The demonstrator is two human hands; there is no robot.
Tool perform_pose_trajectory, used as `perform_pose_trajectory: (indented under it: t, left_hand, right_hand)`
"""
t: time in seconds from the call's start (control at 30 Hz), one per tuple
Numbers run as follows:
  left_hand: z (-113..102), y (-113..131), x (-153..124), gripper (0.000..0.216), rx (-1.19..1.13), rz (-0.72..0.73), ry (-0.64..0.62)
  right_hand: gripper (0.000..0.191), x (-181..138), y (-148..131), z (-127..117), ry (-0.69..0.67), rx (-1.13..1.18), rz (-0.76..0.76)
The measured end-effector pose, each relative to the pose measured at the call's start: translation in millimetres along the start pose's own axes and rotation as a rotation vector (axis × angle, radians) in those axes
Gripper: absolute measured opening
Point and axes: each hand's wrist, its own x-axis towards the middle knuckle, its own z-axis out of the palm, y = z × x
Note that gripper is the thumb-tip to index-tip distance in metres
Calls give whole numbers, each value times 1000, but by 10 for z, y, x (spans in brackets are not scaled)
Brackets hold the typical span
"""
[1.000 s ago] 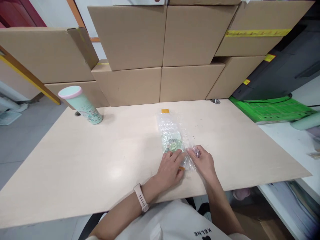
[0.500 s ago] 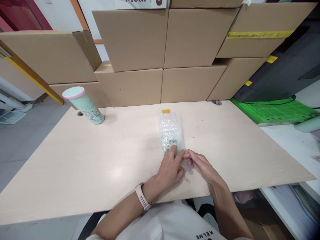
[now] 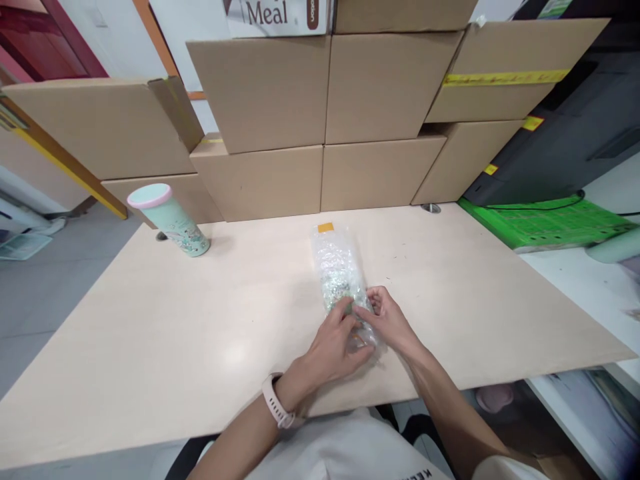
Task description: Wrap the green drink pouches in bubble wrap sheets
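Note:
A clear bubble wrap bag [image 3: 335, 257] lies lengthwise on the table, an orange piece of tape at its far end. Something greenish with a printed pattern shows through the plastic. My left hand [image 3: 336, 347], with a pale pink watch on the wrist, has its fingers and thumb curled round the near end of the bag. At the right edge my right hand [image 3: 393, 323] grips the bag's plastic between thumb and fingers. My fingers hide part of the near end.
A mint tumbler with a pink rim [image 3: 173, 220] stands on the table [image 3: 200, 360] at the left. Stacked cardboard boxes [image 3: 270, 183] line the back edge. To the right are a green plastic crate [image 3: 555, 223] and a dark grey case [image 3: 560, 147].
My right hand has shifted its hold, its thumb now across the bag's right edge. My left thumb has spread away from its fingers. The camera view has tilted slightly upward.

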Motion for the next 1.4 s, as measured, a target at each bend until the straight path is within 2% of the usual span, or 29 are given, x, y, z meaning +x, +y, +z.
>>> perform_pose_trajectory:
  t: [0.07, 0.13, 0.27, 0.37, 0.47, 0.57, 0.7, 0.8, 1.0, 1.1, 1.17, 1.23, 1.3, 1.33, 1.4]
  left_hand:
    - [-95, 31, 3, 17, -21, 14, 0]
    - [-156, 62, 3, 19, -34, 19, 36]
    - [-220, 66, 10, 38, 140, 46, 252]
    - [-328, -12, 43, 50, 250, 51, 322]
    - [-505, -102, 79, 43, 90, -115, 373]
    - [-684, -117, 72, 37, -253, -284, 284]
    - [-840, -44, 12, 42, -688, -315, 109]
    - [-834, -7, -2, 51, -861, -268, 108]
    - [-537, 34, 41, 71, -853, -148, 251]
    - [-373, 91, 18, 81, -853, -112, 282]
    - [-295, 112, 1, 90, -876, -138, 284]
    - [-254, 99, 2, 79, -894, -208, 296]
    - [-249, 55, 23, 54, -916, -289, 325]
    - [-258, 29, 36, 45, -936, -326, 334]
    - [-292, -16, 58, 38, -994, -383, 335]
  right_hand:
    - [48, 19, -11, 55, -50, 215, 31]
    - [46, 17, -31, 108, -86, 325, 64]
    - [37, -51, -106, 162, -186, 323, -13]
    - [33, -145, -197, 138, -350, 281, -74]
    - [30, -226, -270, 67, -496, 273, -45]
    - [31, -257, -266, -14, -531, 342, -28]
    - [39, -263, -220, -67, -453, 437, -22]
    - [50, -275, -256, -60, -350, 554, 24]
    - [54, -225, -285, -29, -218, 630, 4]
    - [51, -195, -200, 15, -134, 560, -40]
    - [46, -202, -156, 69, -97, 478, -65]
    - [36, -227, -137, 133, -69, 361, -97]
    - [26, -253, -133, 188, 30, 192, -189]
    - [31, -262, -133, 204, 112, 99, -257]
    - [64, -271, -132, 202, 264, -55, -369]
